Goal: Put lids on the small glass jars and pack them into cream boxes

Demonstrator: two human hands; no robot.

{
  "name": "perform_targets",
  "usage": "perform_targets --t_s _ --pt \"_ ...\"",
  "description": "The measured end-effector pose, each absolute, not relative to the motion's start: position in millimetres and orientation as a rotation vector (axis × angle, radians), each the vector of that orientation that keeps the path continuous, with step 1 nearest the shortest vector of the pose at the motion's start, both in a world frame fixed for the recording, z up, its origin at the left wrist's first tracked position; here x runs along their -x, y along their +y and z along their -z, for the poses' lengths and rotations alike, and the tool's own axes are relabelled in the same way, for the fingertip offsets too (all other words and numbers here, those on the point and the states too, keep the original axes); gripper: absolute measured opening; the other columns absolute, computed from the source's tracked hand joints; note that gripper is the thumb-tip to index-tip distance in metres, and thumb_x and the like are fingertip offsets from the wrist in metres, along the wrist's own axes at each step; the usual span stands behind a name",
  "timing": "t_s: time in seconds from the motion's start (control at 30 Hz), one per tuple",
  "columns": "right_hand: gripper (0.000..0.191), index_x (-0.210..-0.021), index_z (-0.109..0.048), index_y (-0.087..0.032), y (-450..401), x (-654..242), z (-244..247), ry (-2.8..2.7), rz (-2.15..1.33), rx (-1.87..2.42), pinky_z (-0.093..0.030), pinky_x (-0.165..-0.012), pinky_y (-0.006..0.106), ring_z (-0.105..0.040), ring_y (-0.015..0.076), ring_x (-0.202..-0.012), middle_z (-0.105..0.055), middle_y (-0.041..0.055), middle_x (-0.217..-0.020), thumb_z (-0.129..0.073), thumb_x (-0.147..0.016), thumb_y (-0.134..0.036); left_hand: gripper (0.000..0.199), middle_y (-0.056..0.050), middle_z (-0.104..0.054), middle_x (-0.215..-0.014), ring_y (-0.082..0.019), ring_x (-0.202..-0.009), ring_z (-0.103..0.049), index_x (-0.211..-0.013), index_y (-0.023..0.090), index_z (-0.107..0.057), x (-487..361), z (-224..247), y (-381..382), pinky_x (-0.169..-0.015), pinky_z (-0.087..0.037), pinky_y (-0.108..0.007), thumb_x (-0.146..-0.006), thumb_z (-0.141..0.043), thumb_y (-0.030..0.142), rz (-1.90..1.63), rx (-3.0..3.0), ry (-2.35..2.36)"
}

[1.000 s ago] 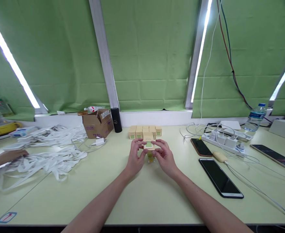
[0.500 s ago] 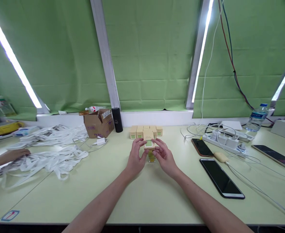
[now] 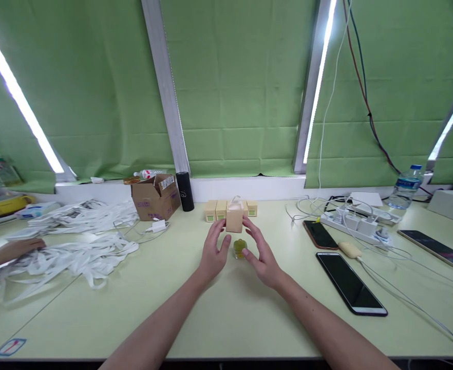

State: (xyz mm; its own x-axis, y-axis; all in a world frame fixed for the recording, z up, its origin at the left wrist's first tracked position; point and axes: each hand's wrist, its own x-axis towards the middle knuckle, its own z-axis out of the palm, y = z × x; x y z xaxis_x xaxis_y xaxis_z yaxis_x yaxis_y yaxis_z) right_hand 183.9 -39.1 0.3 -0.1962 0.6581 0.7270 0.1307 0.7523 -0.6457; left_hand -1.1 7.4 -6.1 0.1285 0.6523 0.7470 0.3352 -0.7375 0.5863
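Observation:
Between my two hands is a small tan cardboard box (image 3: pixel 234 221), a plain side facing me and its pale flaps sticking up at the top. My left hand (image 3: pixel 214 252) holds the box's left side with its fingertips, the thumb stretched out below. On the opposite side, the fingertips of my right hand (image 3: pixel 264 257) press against the box, its thumb pointing at a small glass jar (image 3: pixel 240 248). The jar, yellow-green inside, stands on the table just below the box. Behind the box is a row of several similar small boxes (image 3: pixel 211 211), partly hidden.
Phones (image 3: pixel 350 283), a white power strip (image 3: pixel 355 229) and tangled cables lie to the right. At left are an open carton (image 3: pixel 155 197), a black cylinder (image 3: pixel 185 191) and heaps of white straps (image 3: pixel 76 252). Another person's hand (image 3: pixel 22 249) rests on the straps.
The small box has turned: its green-labelled face no longer shows, and flaps now stand up on top. My thumbs have dropped away from it, and the jar below is more visible.

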Motion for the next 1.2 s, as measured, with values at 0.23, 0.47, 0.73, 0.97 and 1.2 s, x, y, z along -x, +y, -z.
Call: perform_targets --t_s 0.23,0.47,0.73,0.97,1.2 --pt "0.050 -0.154 -0.044 -0.032 -42.8 -186.1 -2.0 -1.979 -0.361 0.571 -0.027 -0.128 0.058 -0.020 0.0276 -0.160 -0.027 0.0043 -0.172 -0.046 -0.105 -0.028 0.058 -0.015 -0.061 -0.135 -0.027 -0.126 -0.060 -0.146 0.023 -0.042 0.0 3.3 9.9 -0.109 -0.048 -0.046 -0.097 -0.064 0.044 -1.685 -1.797 0.780" --pt "0.032 -0.119 -0.069 -0.027 -33.1 -183.3 13.3 -1.969 -0.294 0.572 -0.042 -0.120 0.057 -0.055 0.0267 -0.140 -0.072 0.0064 -0.132 -0.052 -0.097 -0.011 0.055 -0.013 -0.066 -0.124 -0.026 -0.116 -0.065 -0.126 0.021 -0.049 5.1 4.9 22.1 -0.104 -0.051 -0.044 -0.085 -0.076 0.046 -1.725 -1.582 0.936" --pt "0.052 -0.127 -0.059 -0.023 -19.5 -190.3 20.1 -1.853 -0.247 1.166 -0.053 -0.104 0.050 -0.055 0.0298 -0.127 -0.066 0.0098 -0.127 -0.062 -0.078 -0.005 0.056 -0.015 -0.066 -0.126 -0.028 -0.105 -0.069 -0.117 0.018 -0.060 27.2 27.2 50.9 -0.089 -0.058 -0.043 -0.068 -0.081 0.037 -1.453 -1.359 1.141" --pt "0.064 -0.144 -0.047 -0.021 -18.0 -189.3 26.9 -1.904 -0.366 1.285 -0.047 -0.110 0.048 -0.049 0.0299 -0.137 -0.057 0.0136 -0.141 -0.065 -0.083 -0.012 0.059 -0.011 -0.066 -0.119 -0.028 -0.116 -0.062 -0.116 0.020 -0.060 28.5 31.1 52.4 -0.107 -0.047 -0.047 -0.060 -0.081 0.018 -1.490 -1.445 1.188" --pt "0.059 -0.141 -0.048 -0.023 -16.3 -190.0 30.6 -1.888 -0.365 1.228 -0.052 -0.103 0.050 -0.055 0.0324 -0.130 -0.060 0.0148 -0.135 -0.064 -0.085 -0.011 0.019 -0.010 -0.062 -0.122 -0.027 -0.126 -0.057 -0.102 0.022 -0.069 27.9 14.1 37.3 -0.115 -0.041 -0.047 -0.088 -0.067 0.034 -1.700 -1.835 1.089"
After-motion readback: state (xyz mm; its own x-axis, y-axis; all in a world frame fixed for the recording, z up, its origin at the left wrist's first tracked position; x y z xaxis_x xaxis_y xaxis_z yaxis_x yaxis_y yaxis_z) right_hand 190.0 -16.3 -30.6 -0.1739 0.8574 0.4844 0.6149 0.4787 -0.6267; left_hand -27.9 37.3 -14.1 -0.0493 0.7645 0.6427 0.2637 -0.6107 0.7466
